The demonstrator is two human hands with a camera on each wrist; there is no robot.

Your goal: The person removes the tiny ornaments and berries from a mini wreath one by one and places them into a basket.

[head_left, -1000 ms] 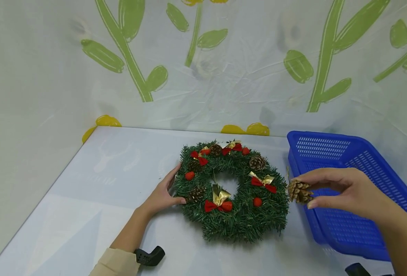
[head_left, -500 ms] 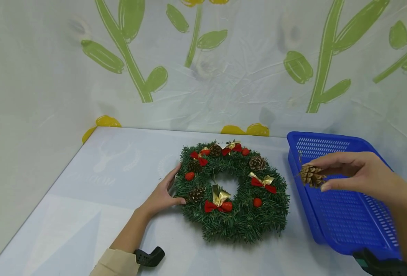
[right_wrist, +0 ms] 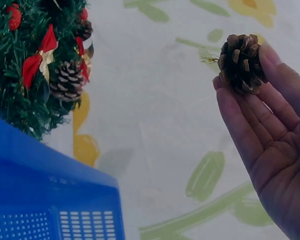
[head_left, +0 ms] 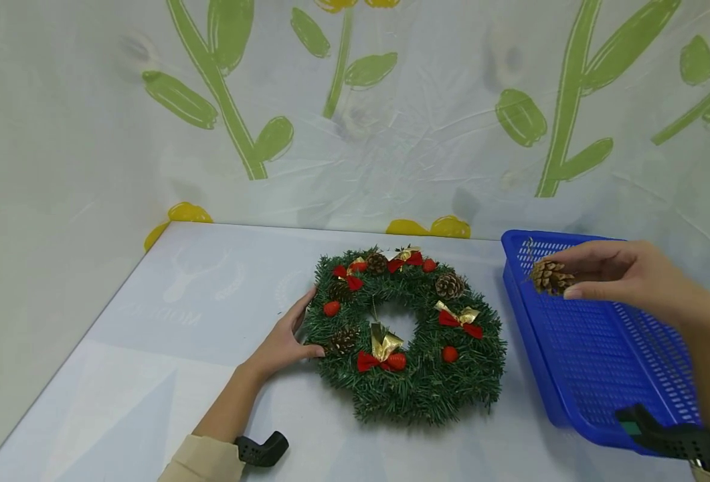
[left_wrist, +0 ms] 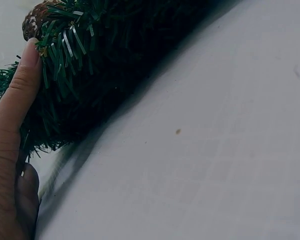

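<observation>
In the head view a green wreath (head_left: 415, 395) lies on the white table, trimmed with red-and-gold bows (head_left: 460, 319), red berries and brown pine cones (head_left: 449, 286). My left hand (head_left: 285, 338) grips its left edge; the left wrist view has the thumb (left_wrist: 22, 87) along the outer needles, near a pine cone. Between thumb and fingertips my right hand (head_left: 626, 278) pinches a loose pine cone (head_left: 551, 277) above the blue basket. A thin golden thread (right_wrist: 210, 59) sticks out from this cone in the right wrist view.
The blue plastic basket (head_left: 514, 321) with perforated walls stands to the right of the wreath, by the back wall. A white wall (head_left: 355, 161) printed with green stems and yellow flowers rises behind the table (head_left: 168, 361). Black straps with camera mounts (head_left: 264, 448) sit on both wrists.
My right hand has carried the pine cone from beside the wreath's right edge, up and to the right, over the basket. The left hand and the wreath have stayed in place.
</observation>
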